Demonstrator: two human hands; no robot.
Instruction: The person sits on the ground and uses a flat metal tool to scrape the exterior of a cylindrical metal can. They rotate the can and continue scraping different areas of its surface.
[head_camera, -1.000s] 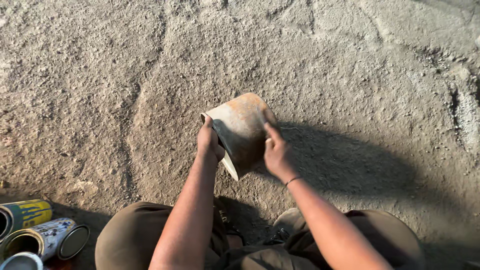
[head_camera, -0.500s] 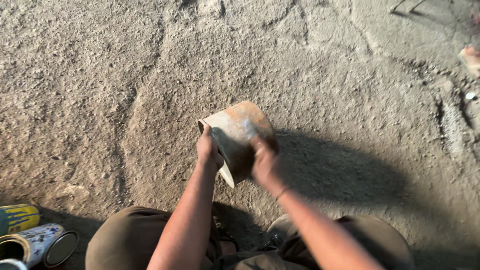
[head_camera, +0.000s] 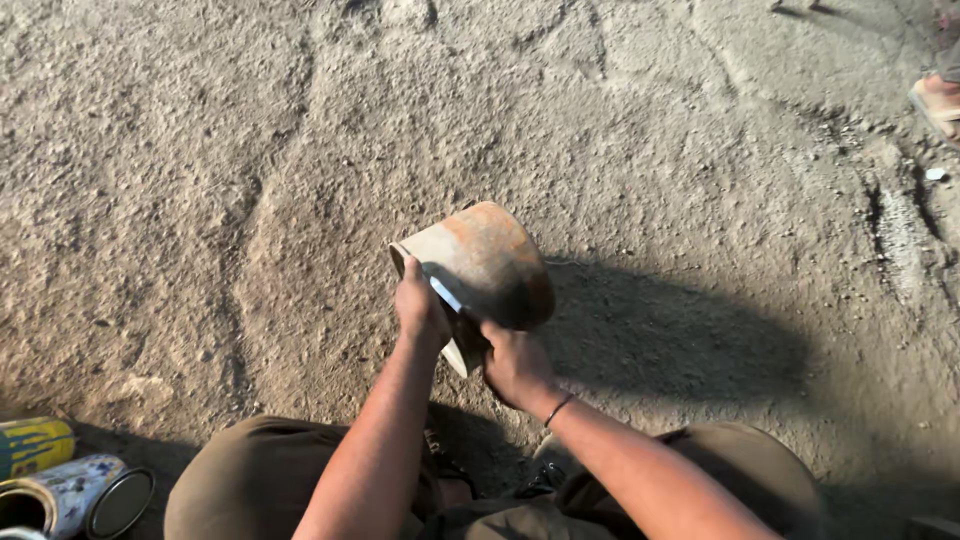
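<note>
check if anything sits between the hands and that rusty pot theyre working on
Nothing visible does. The left hand grips the rim of the rusty pot, and the right hand is against its lower edge, with a thin blade-like tool lying across the mouth between them.

Outdoors, on rough grey-brown ground (head_camera: 650, 130) of packed dirt and grit, cracked and pitted, with no walls or furniture in view. Lit by strong low sunlight from the near left, throwing a long dark shadow (head_camera: 690, 340) across the ground toward the right. At the near left corner, a yellow tin (head_camera: 32, 445) and a paint-spattered tin (head_camera: 60, 495) lying on their sides with a round lid (head_camera: 120, 503) beside them; at the far right edge, part of a sandalled foot (head_camera: 940, 100).
</note>
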